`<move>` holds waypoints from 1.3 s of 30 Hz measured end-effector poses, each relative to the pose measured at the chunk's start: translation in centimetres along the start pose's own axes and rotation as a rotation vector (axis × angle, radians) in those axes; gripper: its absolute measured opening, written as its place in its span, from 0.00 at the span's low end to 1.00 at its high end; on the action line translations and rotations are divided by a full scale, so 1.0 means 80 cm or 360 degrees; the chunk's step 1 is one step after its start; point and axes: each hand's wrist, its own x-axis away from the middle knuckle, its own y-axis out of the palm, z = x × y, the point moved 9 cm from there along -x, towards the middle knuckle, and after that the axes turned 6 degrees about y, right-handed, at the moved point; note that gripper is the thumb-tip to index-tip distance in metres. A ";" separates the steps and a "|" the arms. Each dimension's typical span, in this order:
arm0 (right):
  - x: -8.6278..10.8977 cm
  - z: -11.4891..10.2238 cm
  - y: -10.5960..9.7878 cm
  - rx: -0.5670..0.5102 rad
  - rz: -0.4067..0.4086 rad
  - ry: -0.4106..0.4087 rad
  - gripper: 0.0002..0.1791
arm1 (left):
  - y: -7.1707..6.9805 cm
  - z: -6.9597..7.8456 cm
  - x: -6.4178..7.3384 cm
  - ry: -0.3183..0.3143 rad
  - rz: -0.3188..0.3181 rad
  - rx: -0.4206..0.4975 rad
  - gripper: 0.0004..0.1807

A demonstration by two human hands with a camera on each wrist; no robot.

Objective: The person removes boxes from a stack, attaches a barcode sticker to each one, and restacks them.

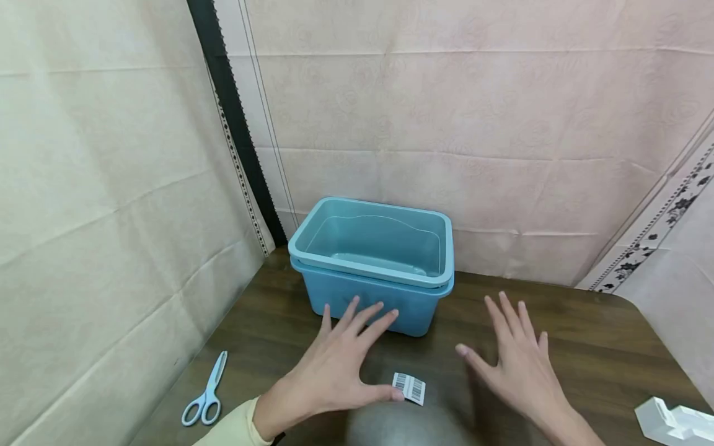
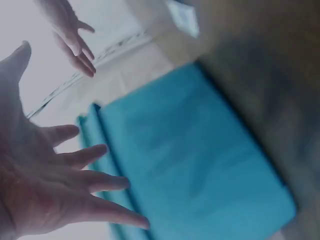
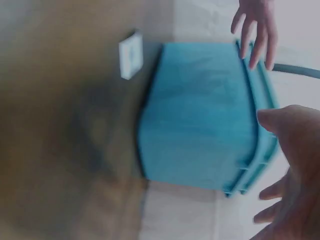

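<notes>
In the head view, a person's left hand [image 1: 340,379] spreads its fingers wide before a pair of nested blue bins [image 1: 372,269] on a brown table [image 1: 268,322], its grasp free of any object. The right hand [image 1: 517,367], likewise splayed and unladen, hovers to the bins' right. A barcode label [image 1: 409,388] lies by the left thumb; whether they touch cannot be told. In the left wrist view, spread fingers overlap the bins' rims, contact unclear. In the right wrist view, the thumb extends across the rims, contact again uncertain.
</notes>
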 end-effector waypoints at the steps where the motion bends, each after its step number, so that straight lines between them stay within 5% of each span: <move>1: -0.005 -0.004 -0.010 -0.0075 0.0068 -0.0041 0.56 | -0.014 0.002 -0.001 0.0033 0.0072 0.0005 0.58; 5: -0.026 -0.020 -0.046 -0.0292 0.0333 -0.0207 0.49 | -0.077 0.000 -0.003 0.0182 0.0466 -0.0006 0.54; 8: -0.042 -0.026 -0.062 -0.0419 0.0462 -0.0254 0.43 | -0.122 -0.025 -0.003 0.0270 0.0777 0.0067 0.48; 11: -0.058 -0.028 -0.063 -0.0569 0.0484 -0.0211 0.37 | -0.158 -0.078 -0.001 0.0273 0.1022 0.0322 0.40; 14: -0.072 -0.026 -0.052 -0.0712 0.0392 -0.0110 0.32 | -0.177 -0.151 0.003 0.0065 0.1174 0.0655 0.29; 16: -0.081 -0.025 -0.041 -0.0785 0.0292 -0.0038 0.30 | -0.175 -0.202 0.005 -0.0210 0.1177 0.0814 0.24; 18: -0.091 -0.023 -0.031 -0.0839 0.0194 0.0040 0.31 | -0.161 -0.245 0.007 -0.0516 0.1077 0.0919 0.23; 21: -0.106 -0.022 -0.018 -0.0888 0.0082 0.0145 0.35 | -0.123 -0.289 0.006 -0.0855 0.0784 0.1092 0.27; 23: -0.115 -0.021 -0.014 -0.0893 0.0039 0.0210 0.37 | -0.094 -0.305 0.005 -0.0982 0.0590 0.1217 0.28; 25: -0.123 -0.019 -0.010 -0.0893 0.0018 0.0269 0.38 | -0.067 -0.314 0.001 -0.1040 0.0451 0.1357 0.28; 28: -0.133 -0.016 -0.009 -0.0897 0.0004 0.0348 0.38 | -0.042 -0.322 -0.006 -0.1059 0.0384 0.1514 0.27; 39: -0.159 -0.030 0.008 -0.1060 -0.0304 0.0538 0.38 | -0.024 -0.339 -0.009 -0.1070 0.0583 0.2000 0.26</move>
